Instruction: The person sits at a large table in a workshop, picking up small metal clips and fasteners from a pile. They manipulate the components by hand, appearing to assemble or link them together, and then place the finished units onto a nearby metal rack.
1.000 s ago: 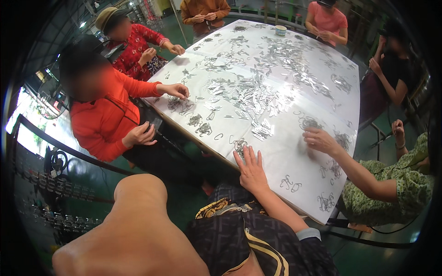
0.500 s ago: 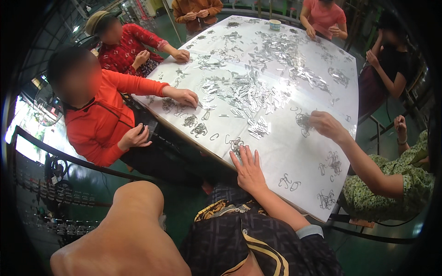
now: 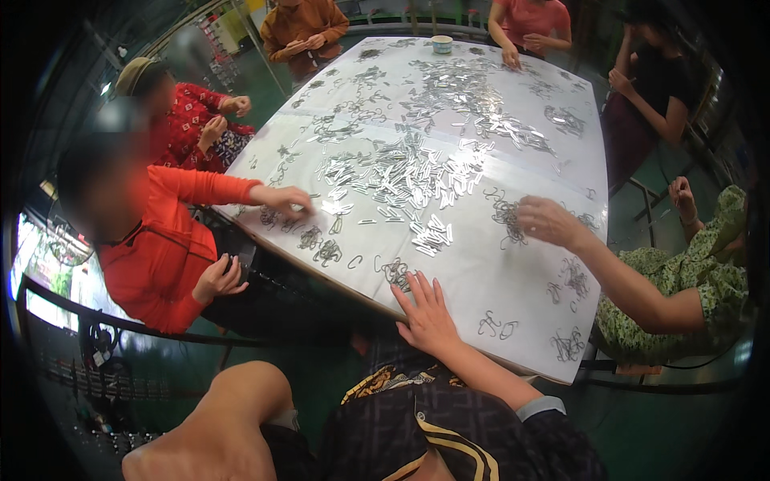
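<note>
Grey hooks (image 3: 395, 273), beside right grip (image 3: 430, 321), on tabletop (image 3: 473, 276)

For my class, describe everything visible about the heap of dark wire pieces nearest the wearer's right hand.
The heap is a loose tangle of thin, curved, hook-like pieces, dark grey and metallic-looking. They lie at odd angles on the white table surface, close to its near edge. The open right hand rests at the heap's right side; whether it touches the pieces is unclear.

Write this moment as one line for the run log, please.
right hand: open, palm down at table edge | nearest: small hooks | left hand: out of view | beyond: silver strips, loosely piled
</note>
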`<action>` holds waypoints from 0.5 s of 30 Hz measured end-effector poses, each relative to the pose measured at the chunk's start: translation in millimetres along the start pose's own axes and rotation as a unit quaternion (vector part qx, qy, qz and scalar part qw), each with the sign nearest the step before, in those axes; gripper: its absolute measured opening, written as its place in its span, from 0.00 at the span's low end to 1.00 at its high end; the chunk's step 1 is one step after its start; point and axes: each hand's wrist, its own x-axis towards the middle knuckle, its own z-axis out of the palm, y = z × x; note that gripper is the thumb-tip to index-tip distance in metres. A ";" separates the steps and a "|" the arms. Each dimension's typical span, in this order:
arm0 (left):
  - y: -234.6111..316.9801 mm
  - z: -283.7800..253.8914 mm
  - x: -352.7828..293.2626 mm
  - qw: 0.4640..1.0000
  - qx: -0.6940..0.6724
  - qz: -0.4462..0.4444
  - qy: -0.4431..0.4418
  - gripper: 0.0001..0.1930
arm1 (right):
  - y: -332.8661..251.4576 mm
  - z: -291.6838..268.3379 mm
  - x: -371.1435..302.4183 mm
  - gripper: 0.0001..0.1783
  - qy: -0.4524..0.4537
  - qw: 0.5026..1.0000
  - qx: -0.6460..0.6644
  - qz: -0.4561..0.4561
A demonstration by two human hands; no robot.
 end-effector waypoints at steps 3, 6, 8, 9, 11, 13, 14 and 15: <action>-0.6 1.4 -3.2 0.999 -0.033 -0.015 -0.005 0.23 | -2.2 -3.3 0.1 0.45 0.002 1.000 0.018 -0.001; -4.2 0.4 -7.8 0.996 -0.080 -0.042 -0.017 0.25 | -2.3 -5.1 -0.7 0.44 0.004 0.999 0.031 0.008; -14.5 -1.6 -12.3 0.992 -0.111 -0.057 -0.025 0.26 | -4.0 -5.5 -1.1 0.44 0.004 0.999 0.035 0.014; -18.8 -1.8 -16.1 0.989 -0.126 -0.066 -0.028 0.27 | -3.8 -4.8 -0.3 0.44 0.010 0.999 0.036 0.011; -29.7 -7.0 -31.5 0.983 -0.155 -0.087 -0.041 0.28 | -0.7 -2.8 0.1 0.44 0.020 0.999 0.035 0.012; -46.5 -17.9 -45.2 0.980 -0.170 -0.091 -0.046 0.28 | 2.8 -0.9 -0.9 0.45 0.024 0.999 0.035 0.020; -49.4 -18.6 -46.7 0.985 -0.148 -0.087 -0.028 0.28 | 1.5 -1.6 -1.7 0.46 0.022 0.999 0.041 0.011; -46.8 -19.7 -45.0 0.989 -0.130 -0.068 -0.008 0.27 | -0.6 -2.7 -1.0 0.46 0.019 0.999 0.046 0.003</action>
